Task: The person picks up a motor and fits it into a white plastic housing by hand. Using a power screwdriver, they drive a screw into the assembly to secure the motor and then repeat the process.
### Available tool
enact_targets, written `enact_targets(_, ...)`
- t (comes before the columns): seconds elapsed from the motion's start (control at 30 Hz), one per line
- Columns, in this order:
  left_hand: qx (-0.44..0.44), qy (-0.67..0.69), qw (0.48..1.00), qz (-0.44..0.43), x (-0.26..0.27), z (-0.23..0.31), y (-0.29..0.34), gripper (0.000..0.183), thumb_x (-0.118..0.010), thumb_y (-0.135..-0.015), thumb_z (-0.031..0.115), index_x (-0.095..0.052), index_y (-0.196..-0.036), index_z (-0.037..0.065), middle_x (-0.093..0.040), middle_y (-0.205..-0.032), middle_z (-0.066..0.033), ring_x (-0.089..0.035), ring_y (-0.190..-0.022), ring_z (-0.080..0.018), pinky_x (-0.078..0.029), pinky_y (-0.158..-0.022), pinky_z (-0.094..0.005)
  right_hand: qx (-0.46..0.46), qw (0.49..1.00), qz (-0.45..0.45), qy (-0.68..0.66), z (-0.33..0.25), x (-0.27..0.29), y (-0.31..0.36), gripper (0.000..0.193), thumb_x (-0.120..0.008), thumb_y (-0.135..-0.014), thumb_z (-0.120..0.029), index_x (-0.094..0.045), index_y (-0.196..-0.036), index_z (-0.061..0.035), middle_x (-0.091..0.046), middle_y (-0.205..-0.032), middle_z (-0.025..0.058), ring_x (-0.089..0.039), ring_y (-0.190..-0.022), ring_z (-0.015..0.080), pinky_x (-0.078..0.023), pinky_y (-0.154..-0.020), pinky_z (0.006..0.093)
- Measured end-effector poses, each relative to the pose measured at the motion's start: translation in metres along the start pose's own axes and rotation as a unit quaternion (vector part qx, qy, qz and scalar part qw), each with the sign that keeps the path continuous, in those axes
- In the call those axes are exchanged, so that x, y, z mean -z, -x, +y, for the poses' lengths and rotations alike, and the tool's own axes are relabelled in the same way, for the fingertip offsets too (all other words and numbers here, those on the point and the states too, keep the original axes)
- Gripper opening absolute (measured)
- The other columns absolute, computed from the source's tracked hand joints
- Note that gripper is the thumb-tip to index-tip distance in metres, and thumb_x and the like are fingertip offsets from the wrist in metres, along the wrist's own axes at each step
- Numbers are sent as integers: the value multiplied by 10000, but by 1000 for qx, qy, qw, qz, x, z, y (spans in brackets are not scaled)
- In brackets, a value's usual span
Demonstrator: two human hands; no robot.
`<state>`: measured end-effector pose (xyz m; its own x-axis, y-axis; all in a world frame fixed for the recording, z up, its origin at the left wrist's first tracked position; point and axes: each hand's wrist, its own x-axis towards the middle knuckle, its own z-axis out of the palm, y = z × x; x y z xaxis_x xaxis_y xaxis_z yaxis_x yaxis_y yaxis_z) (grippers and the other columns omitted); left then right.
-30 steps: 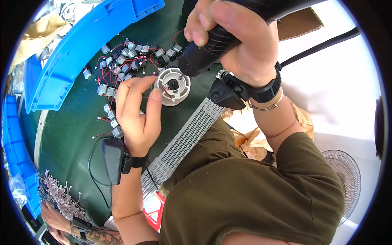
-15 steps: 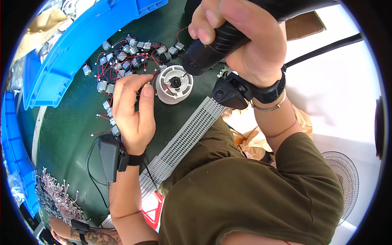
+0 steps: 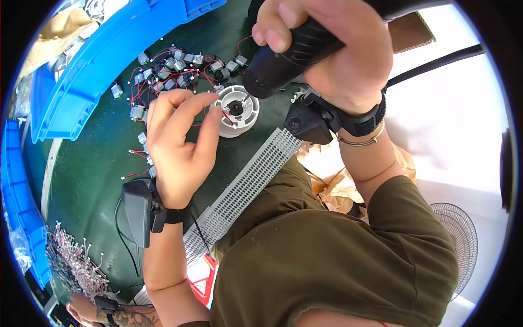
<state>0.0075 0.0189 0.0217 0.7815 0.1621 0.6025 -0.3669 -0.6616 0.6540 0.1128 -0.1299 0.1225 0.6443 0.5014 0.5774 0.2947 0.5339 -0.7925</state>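
Note:
A round white plastic housing (image 3: 235, 126) rests on the green table, with a small black motor (image 3: 236, 108) in its middle and a red wire beside it. My right hand (image 3: 354, 60) is wrapped round a black electric screwdriver (image 3: 280, 68), tilted so that its thin bit reaches down into the housing, right of the motor. At the housing's left rim is my left hand (image 3: 182, 136); its thumb and forefinger are apart, and nothing shows between them. Several small grey motors (image 3: 180, 65) with red and black wires lie in a loose heap beyond and left of this hand.
Blue plastic bins (image 3: 87, 76) line the left side. A white perforated strip (image 3: 245, 188) lies along the near table edge. A heap of wired parts (image 3: 79, 261) sits at lower left, near another person's tattooed forearm (image 3: 128, 315). A fan (image 3: 457, 240) stands at right.
My left hand has moved right and slightly up, its fingertips now at the housing's rim. My right hand has shifted slightly right; the screwdriver bit stays at the housing.

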Motion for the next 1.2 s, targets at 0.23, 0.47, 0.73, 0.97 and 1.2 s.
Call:
enact_targets(0.23,-36,-91,991,-95,-2,16,-20,221,-747,-655,90,-700,-870,73,-573,-806,-45,-520,-757,-243,-421,-697,-349,-117,989,80,-44,-24,-13,-6,478,-589,-768,24,-357,-1176,120,-558,-662,83,-539,-526,167,-460,-538,272)
enact_targets(0.47,31,-12,999,-43,-19,13,-8,118,-745,-680,87,-701,-787,64,-585,-757,-38,-527,-729,-227,-424,-658,-337,-69,992,75,-78,-26,-14,1,515,-613,-762,19,-348,-1189,132,-586,-689,88,-548,-538,158,-464,-529,263)
enact_targets(0.73,3,-61,997,-55,-20,15,-3,344,-794,-640,137,-665,-933,12,-574,-874,-95,-532,-766,-262,-438,-676,-334,-108,988,99,-45,-17,-11,2,453,-622,-735,44,-427,-1137,117,-597,-698,88,-551,-546,150,-467,-522,272)
enact_targets(0.97,87,60,994,-20,5,7,2,256,-629,-840,116,-613,-1050,-31,-568,-953,-132,-561,-884,-246,-444,-789,-313,-104,989,98,-38,-4,-5,7,430,-608,-724,70,-444,-1120,107,-596,-688,99,-553,-545,157,-466,-538,268)
enact_targets(1.2,116,72,990,17,6,-4,7,226,-495,-934,135,-616,-1025,-32,-582,-971,-131,-562,-888,-227,-435,-798,-306,81,994,-67,-13,13,8,0,434,-578,-719,100,-430,-1127,102,-588,-685,110,-560,-547,180,-467,-538,276)
